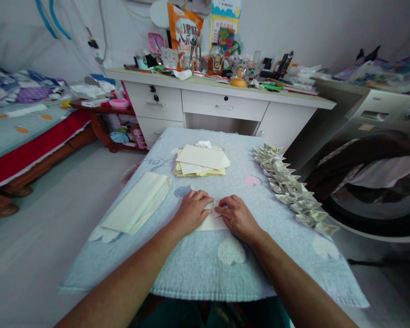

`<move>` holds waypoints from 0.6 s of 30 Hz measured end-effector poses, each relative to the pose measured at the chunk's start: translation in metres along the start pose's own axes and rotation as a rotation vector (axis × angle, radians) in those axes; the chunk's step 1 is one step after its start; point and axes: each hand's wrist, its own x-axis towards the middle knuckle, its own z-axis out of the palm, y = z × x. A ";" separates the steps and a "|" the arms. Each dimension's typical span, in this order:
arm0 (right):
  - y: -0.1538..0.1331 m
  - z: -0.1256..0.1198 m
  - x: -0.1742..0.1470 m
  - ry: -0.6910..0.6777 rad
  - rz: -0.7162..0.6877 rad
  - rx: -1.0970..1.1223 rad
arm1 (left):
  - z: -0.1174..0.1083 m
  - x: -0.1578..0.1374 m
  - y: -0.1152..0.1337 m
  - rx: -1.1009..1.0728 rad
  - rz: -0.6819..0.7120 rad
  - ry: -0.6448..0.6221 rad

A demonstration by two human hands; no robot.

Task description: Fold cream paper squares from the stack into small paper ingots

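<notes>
A small cream sheet of paper (210,222) lies on the cloth-covered table in front of me, with a crease or flap near its middle. My left hand (194,208) rests over its left side, fingers curled and thumb at the paper. On the right side, my right hand (238,214) pinches the paper with thumb and bent fingers. Both hands cover much of the sheet, so its far edge is partly hidden. Beyond them sits a stack of cream and yellow paper sheets (203,158). A thicker pale folded bundle of paper (134,202) lies to the left.
Several folded paper pieces (290,184) stand in rows along the table's right side. A pale blue cloth (205,269) covers the table. Behind is a white desk (225,107) crowded with a jar (216,59) and an orange bag (184,32). A washing machine (378,109) stands right, a bed (27,127) left.
</notes>
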 end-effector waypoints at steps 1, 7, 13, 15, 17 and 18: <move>0.000 0.000 0.000 -0.003 -0.002 -0.002 | 0.000 0.000 0.000 -0.001 0.003 0.000; 0.000 0.000 0.000 -0.013 -0.008 -0.026 | 0.003 0.000 -0.001 0.009 -0.013 0.007; -0.001 -0.002 0.001 -0.016 -0.006 -0.038 | 0.003 0.001 -0.001 0.004 -0.007 0.003; -0.001 -0.002 0.001 -0.014 -0.005 -0.033 | 0.002 0.000 -0.001 0.002 -0.006 -0.003; -0.002 -0.002 0.001 -0.016 -0.004 -0.029 | 0.002 0.000 -0.001 0.001 -0.004 -0.005; -0.002 -0.002 0.001 -0.018 -0.003 -0.028 | 0.002 0.000 0.000 0.000 -0.004 -0.005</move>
